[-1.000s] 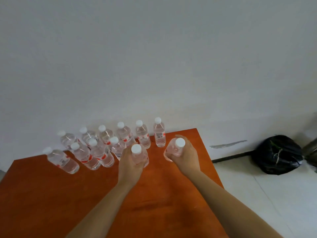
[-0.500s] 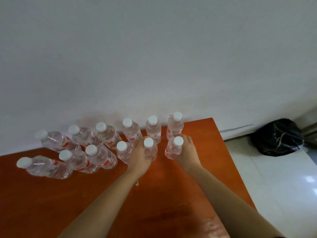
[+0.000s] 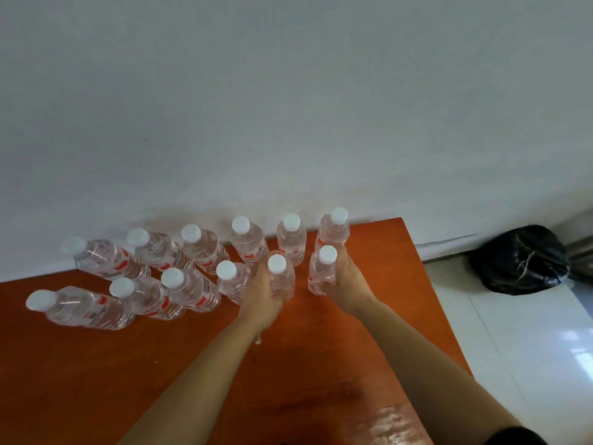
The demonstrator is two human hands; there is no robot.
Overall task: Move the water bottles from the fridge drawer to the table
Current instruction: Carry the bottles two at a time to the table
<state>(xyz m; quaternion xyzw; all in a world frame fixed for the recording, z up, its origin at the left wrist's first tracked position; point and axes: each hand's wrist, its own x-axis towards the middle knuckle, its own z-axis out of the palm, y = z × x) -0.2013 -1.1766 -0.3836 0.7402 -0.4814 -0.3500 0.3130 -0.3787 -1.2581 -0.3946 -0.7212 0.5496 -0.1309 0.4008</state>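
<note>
Several clear water bottles with white caps and red-and-white labels stand in two rows on the orange table point(image 3: 134, 374), against a white wall. My left hand point(image 3: 261, 293) is wrapped around a bottle point(image 3: 280, 276) in the front row, right of another front-row bottle point(image 3: 231, 279). My right hand point(image 3: 348, 284) grips the rightmost front-row bottle point(image 3: 322, 271), just in front of the back row's end bottle point(image 3: 333, 229). Both held bottles stand upright with their bases at the tabletop. The fridge drawer is out of view.
The table's right edge point(image 3: 426, 284) runs close to my right forearm, with white floor tiles point(image 3: 513, 348) beyond it. A black rubbish bag point(image 3: 519, 260) lies on the floor by the wall. The wall point(image 3: 288, 107) stands directly behind the back row.
Both hands have carried their bottles forward and down into the front row beside the others. The view has shifted closer and leftward over the table.
</note>
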